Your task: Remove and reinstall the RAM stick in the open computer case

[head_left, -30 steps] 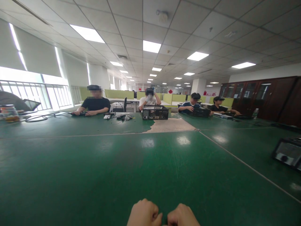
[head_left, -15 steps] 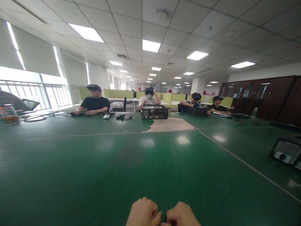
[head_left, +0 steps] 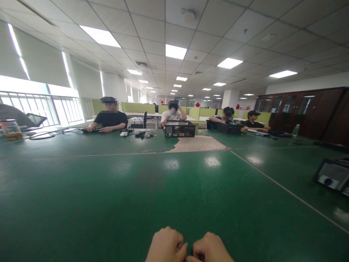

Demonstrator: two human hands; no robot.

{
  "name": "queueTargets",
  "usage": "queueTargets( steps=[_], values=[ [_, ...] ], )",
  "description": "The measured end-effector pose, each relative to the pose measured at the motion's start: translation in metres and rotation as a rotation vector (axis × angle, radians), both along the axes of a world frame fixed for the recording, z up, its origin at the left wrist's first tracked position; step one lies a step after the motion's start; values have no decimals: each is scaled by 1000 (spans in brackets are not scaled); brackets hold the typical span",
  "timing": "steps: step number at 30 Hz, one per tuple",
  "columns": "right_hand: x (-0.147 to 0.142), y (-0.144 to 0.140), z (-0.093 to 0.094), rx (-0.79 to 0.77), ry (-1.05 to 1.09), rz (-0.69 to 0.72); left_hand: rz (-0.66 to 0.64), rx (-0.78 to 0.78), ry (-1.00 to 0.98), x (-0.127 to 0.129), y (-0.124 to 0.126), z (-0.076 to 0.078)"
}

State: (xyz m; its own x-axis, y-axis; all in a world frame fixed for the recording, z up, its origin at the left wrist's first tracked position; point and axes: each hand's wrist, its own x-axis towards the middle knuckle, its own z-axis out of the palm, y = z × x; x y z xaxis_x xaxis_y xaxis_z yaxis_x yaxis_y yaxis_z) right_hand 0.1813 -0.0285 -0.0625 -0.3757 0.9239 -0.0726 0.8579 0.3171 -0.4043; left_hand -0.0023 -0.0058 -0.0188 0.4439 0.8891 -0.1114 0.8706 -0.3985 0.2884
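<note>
My left hand is at the bottom of the view, its fingers curled into a loose fist with the back of the hand up. Close beside it on the right, my right hand is curled the same way. The thumbs point toward each other across a narrow gap. Nothing shows in either hand, though the palms are hidden. Under and in front of them spreads the green tabletop.
A computer case stands across the table before a seated person; another dark case is right of it. Another case sits at the right edge. Cables and a jar lie leftward. Several people sit opposite.
My hands stay curled in nearly the same place. The view shifts very slightly. At the far right across the table, a person's hand has lowered a little.
</note>
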Motion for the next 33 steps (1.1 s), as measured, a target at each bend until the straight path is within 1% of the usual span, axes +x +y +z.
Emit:
queueTargets(
  steps=[7,17,21,27,33],
  values=[
    [-1,-3,6,13,-3,6,-5,-5,7,0,-1,4],
    [-3,-4,8,28,-16,1,-10,10,-21,0,-3,3],
    [-5,-6,14,9,-11,2,-5,5,-34,-1,-3,5],
    [-7,-10,22,-1,-17,-35,-2,22,-27,0,-4,6],
    [-8,-11,20,19,8,-40,0,48,12,0,-6,4]
  ],
)
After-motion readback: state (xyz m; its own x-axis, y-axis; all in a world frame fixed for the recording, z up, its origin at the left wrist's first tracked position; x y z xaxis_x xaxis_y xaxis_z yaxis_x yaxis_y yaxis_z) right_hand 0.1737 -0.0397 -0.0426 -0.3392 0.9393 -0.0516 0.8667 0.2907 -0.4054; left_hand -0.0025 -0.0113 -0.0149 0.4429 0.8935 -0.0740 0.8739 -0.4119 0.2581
